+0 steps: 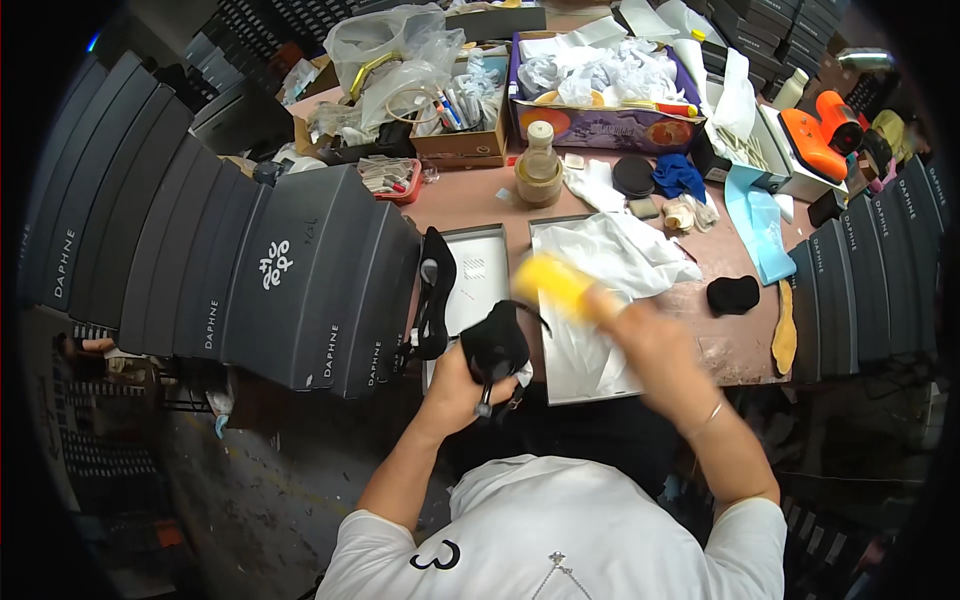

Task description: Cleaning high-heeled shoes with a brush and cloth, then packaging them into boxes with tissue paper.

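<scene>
My left hand (452, 398) is wrapped round a black heeled shoe (495, 345), which it holds up in front of me with a thin dark strap sticking out. My right hand (650, 345) grips a yellow block-shaped thing (556, 287), smeared by motion, just right of that shoe; its kind cannot be made out. A second black heeled shoe (433, 290) stands on end to the left, against the open white-lined box half (490, 236). Beneath the yellow thing lies another open box half with white tissue paper (640, 250).
Dark shoe boxes (290, 270) are stacked at left and more boxes (835, 290) at right. Farther back stand a bottle (540, 165), a carton of crumpled paper (600, 125) and a box of pens (460, 145). A black wad (733, 295) and a yellow-brown strip (785, 330) lie at right.
</scene>
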